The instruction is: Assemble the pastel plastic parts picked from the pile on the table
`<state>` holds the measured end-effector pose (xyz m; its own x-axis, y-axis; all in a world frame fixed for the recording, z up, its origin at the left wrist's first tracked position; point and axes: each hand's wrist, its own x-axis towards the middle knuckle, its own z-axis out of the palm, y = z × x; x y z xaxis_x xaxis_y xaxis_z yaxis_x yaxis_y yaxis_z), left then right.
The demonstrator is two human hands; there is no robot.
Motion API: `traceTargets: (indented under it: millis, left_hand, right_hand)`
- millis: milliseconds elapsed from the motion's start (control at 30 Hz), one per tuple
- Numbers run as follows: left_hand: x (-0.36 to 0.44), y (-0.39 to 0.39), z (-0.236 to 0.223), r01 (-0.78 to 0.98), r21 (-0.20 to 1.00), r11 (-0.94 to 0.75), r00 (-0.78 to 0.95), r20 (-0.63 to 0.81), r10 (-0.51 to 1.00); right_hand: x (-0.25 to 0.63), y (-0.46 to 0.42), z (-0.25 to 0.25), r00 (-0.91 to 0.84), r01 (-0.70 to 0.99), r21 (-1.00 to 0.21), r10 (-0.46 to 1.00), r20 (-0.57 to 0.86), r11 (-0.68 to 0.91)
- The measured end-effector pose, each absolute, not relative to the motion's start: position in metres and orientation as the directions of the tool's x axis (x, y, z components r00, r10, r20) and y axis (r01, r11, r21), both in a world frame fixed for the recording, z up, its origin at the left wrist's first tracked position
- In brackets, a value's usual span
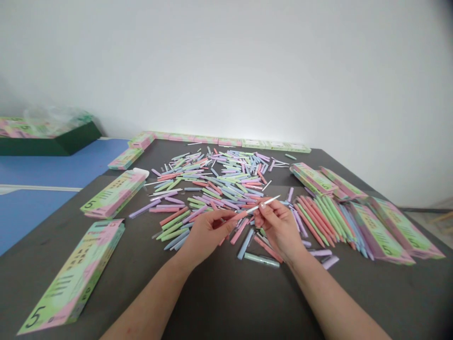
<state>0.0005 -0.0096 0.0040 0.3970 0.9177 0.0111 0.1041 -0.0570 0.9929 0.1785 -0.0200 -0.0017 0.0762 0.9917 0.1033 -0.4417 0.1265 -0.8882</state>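
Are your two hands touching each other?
Apart. The head view shows a plain gap between the left hand and the right hand, with only the slim pink and white pen held across it.

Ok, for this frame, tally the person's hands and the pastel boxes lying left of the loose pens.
Left hand, right hand: 2
Pastel boxes: 4
Total: 6
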Motion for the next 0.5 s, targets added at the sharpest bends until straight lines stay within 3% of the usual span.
traceTargets:
  millis: [300,500]
  left_hand:
    - [0.003,-0.015,0.003,0.289,0.912,-0.292,0.543,0.095,0.834]
    - [0.005,-0.017,0.001,0.373,0.871,-0.319,0.570,0.056,0.820]
  right_hand:
    - [0.176,-0.020,-0.021,-0.132,-0.249,-0.966,0.986,0.105,0.070]
    - [0.175,-0.018,-0.029,-0.160,-0.155,-0.986,0.984,0.078,0.053]
